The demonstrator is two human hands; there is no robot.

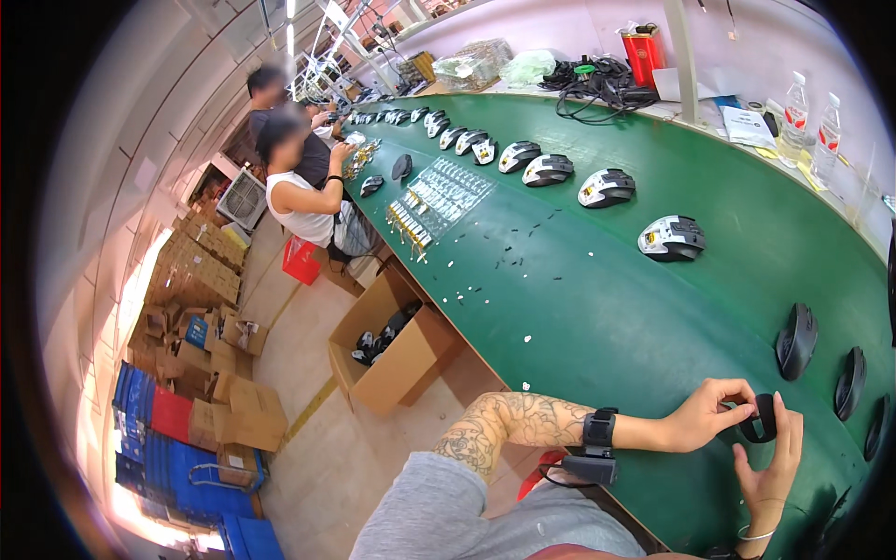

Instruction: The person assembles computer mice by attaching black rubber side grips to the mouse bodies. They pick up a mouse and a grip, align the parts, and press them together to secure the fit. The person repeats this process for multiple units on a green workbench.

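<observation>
A dark computer mouse (pixel 762 419) is held above the green work surface (pixel 597 345) at the lower right. My left hand (pixel 711 416) pinches its left side, fingers bent and tips pressed to it. On the other side my right hand (pixel 775 462) grips it with the fingers against its edge and the thumb underneath. Its underside is hidden. Just beyond my hands lie black mice (pixel 796 342), (pixel 849 384). A silver-and-black mouse (pixel 671 239) rests farther off, first in a long row of similar ones (pixel 607 189).
Small white and black bits (pixel 527 339) are scattered left of the row, near a clear sheet of small parts (pixel 448 191). An open carton (pixel 401 364) with mice stands beside the bench. Bottles (pixel 827 140) and cables (pixel 607 84) line the far edge. Co-workers (pixel 303 177) sit far left.
</observation>
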